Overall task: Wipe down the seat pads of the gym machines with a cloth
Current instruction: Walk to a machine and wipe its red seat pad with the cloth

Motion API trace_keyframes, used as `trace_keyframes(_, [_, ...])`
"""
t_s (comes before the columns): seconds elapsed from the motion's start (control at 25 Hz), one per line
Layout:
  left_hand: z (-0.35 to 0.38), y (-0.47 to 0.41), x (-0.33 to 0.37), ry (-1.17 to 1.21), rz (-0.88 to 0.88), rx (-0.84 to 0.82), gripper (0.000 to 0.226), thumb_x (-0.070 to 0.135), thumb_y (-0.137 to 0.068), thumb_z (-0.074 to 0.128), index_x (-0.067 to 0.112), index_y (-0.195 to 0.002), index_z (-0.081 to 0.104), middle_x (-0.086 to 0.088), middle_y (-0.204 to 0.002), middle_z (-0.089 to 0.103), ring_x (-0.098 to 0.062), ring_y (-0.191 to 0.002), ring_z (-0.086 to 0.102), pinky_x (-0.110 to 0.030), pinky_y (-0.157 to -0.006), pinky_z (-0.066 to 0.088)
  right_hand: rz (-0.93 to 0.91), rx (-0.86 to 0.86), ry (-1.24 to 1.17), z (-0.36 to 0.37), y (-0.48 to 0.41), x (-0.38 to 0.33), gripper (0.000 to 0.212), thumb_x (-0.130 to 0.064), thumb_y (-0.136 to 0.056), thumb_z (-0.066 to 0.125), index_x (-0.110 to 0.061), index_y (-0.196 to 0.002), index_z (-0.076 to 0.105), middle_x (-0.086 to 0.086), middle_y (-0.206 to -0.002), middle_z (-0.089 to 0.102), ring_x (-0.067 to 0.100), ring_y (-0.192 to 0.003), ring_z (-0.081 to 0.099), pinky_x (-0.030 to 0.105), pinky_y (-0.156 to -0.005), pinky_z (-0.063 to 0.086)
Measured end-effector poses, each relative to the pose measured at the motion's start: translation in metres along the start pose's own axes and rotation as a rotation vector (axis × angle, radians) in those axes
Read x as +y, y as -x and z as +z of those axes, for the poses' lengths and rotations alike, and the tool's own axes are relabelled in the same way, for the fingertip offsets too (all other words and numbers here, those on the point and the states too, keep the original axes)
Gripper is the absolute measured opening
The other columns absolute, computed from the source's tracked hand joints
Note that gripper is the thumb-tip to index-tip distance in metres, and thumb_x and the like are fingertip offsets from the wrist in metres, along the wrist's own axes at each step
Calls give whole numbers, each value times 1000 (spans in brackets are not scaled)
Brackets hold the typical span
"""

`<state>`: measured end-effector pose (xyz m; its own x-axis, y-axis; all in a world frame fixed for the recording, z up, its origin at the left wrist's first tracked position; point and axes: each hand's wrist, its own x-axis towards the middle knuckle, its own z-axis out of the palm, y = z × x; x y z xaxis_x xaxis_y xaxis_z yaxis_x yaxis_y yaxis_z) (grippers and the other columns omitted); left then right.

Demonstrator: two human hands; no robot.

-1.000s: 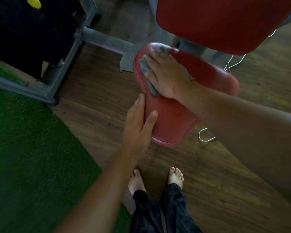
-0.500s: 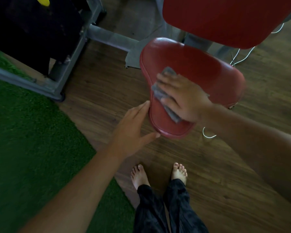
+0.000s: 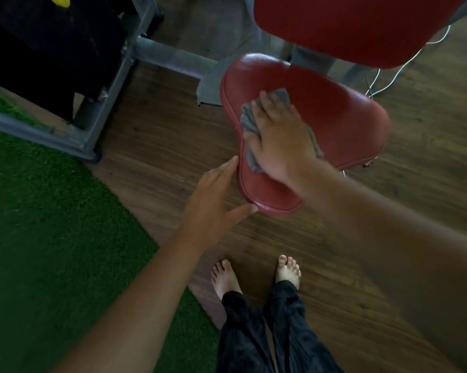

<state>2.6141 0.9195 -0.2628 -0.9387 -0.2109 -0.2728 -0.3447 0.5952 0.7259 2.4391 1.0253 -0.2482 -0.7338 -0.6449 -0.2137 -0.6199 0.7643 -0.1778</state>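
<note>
Beneath right hand (image 3: 279, 138) (fingers flat) lies cloth (image 3: 247, 121), on seat pad (image 3: 342, 117).

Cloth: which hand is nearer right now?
Right. The right hand lies flat on the cloth on the seat pad; the left hand sits at the pad's left edge, off the cloth.

Dim light, soft sheen on the seat pad (image 3: 340, 119), motion-blurred right hand (image 3: 278, 141), bowed wide-angle edges.
</note>
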Motion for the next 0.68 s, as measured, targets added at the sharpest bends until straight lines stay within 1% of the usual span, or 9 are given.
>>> trace_keyframes(0.08, [-2,0,2,17,19,6,92,53,-84,76,27,-160,31,13,-160,37,-2,-143,30,-30,-116,33,-48,2,-27,10,48,-24,64,-47,-105,27,-15,-159,22,5,-169,14,23,-157,8,46,-127,11])
trace_keyframes(0.16, [-3,0,4,17,22,6,92,52,-84,76,28,-160,31,13,-160,38,1,-141,29,-31,-116,34,-87,8,-61,10,43,-16,61,-45,-105,29,-16,-158,26,5,-168,17,23,-156,10,46,-126,14])
trace_keyframes(0.24, [-3,-1,3,-6,-9,-4,97,55,-83,77,30,-162,25,11,-162,34,-6,-147,26,-33,-116,30,41,51,-57,4,-11,-1,61,-43,-104,31,-15,-157,30,7,-167,22,26,-155,15,48,-124,20])
trace_keyframes(0.32, [-3,-1,3,-14,-35,-3,100,58,-81,76,31,-162,24,11,-163,34,-10,-149,24,-35,-118,30,185,65,-70,-1,-32,1,63,-45,-102,32,-13,-157,31,11,-166,25,28,-154,18,48,-124,20])
trace_keyframes(0.36, [-4,-1,4,-6,-32,-4,100,59,-81,76,30,-162,25,10,-163,35,-11,-149,25,-38,-119,31,176,90,-70,5,-17,-5,64,-45,-102,31,-13,-156,31,12,-165,26,28,-154,18,48,-124,19])
trace_keyframes(0.44, [-5,0,8,12,-11,-9,98,60,-82,74,28,-162,26,9,-162,36,-11,-148,28,-42,-119,34,38,93,-102,20,46,-15,63,-46,-101,34,-13,-155,34,10,-165,27,27,-154,19,47,-125,18])
trace_keyframes(0.52, [-3,1,11,12,-16,-16,97,59,-83,73,29,-162,25,9,-163,34,-11,-150,24,-40,-120,31,-31,114,-163,22,73,13,63,-48,-100,39,-14,-154,39,9,-164,31,27,-153,24,47,-125,21])
trace_keyframes(0.6, [-1,1,12,-14,-31,-10,99,56,-83,76,29,-162,24,7,-164,30,-12,-152,19,-38,-122,26,130,172,-166,17,41,48,64,-48,-100,38,-13,-153,39,12,-163,32,30,-152,26,49,-123,24])
trace_keyframes(0.68, [-1,0,13,-42,-34,0,101,57,-82,77,28,-162,24,6,-164,29,-13,-152,19,-37,-121,25,310,150,-180,11,12,65,63,-46,-102,36,-12,-155,34,12,-165,27,29,-154,20,46,-125,18])
